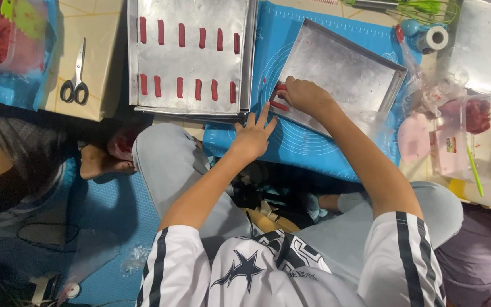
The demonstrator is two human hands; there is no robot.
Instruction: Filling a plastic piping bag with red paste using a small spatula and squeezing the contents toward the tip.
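Down in the head view, the right hand is curling its fingers around a red strip, pressing it onto the near corner of a tilted metal tray. Just left of it, the left hand is lying flat with fingers spread, gripping nothing, on a blue mat. Farther left of both hands, a second tray is carrying two rows of red strips, and scissors are lying beyond it.

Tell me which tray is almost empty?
The tilted tray on the blue mat, under the right hand. It has only a couple of red strips at its corner; the other tray holds two full rows.
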